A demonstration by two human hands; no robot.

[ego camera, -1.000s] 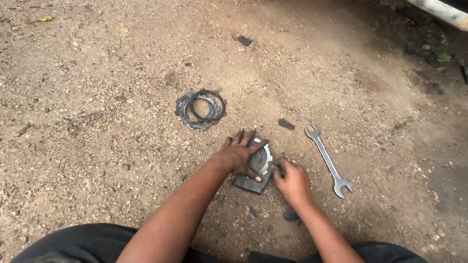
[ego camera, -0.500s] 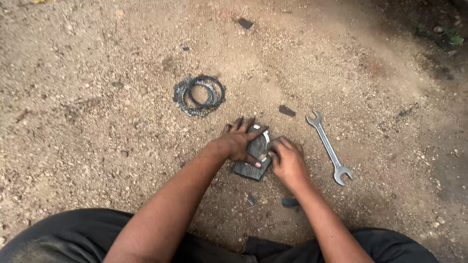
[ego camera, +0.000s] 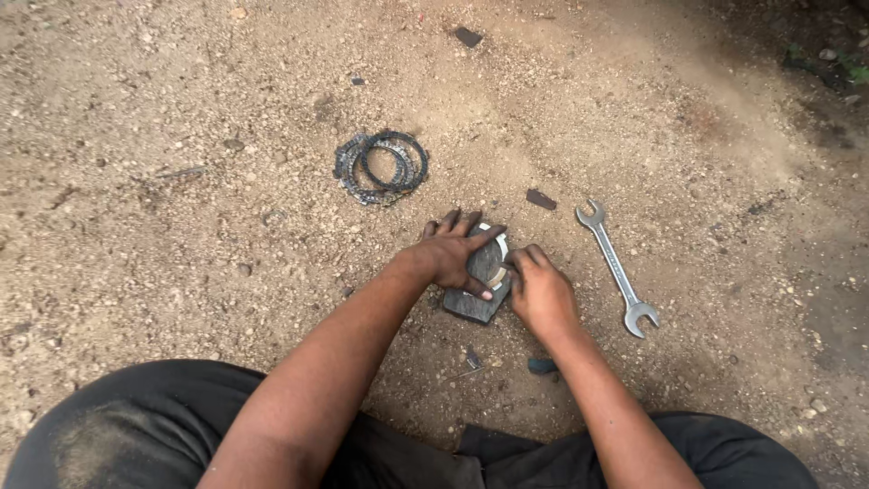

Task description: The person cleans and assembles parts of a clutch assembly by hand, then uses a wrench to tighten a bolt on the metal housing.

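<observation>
A person sat on bare, gravelly dirt (ego camera: 181,181), seen from above, dark trousers (ego camera: 163,426) filling the lower edge of the view. Both bare forearms reached forward to a small dark block (ego camera: 471,306) that lay flat on the ground in the middle of the scene.

The left hand (ego camera: 453,256) rested on top of the block, fingers spread and stretched forward, pressing down on a pale metal ring (ego camera: 500,263) that sat on the block. Only a short arc of the ring showed past the fingers. The left thumb pointed toward the other hand.

The right hand (ego camera: 541,294) was just beside the left, at the block's right edge. Its fingers were curled narrow, the tips touching the ring or the block's edge; which of the two could not be told, nor whether they pinched anything.

A silver open-ended wrench (ego camera: 615,267) lay on the dirt near the right hand, not touching it, its length running away from the person and slightly left. A small dark chip (ego camera: 541,198) lay between the wrench's far end and the block. Farther off, beyond the left hand and well apart from it, a stack of dark toothed rings (ego camera: 380,167) lay overlapping on the ground. Another dark fragment (ego camera: 468,37) sat near the top of the view, and a small dark bit (ego camera: 541,365) lay beneath the right wrist.
</observation>
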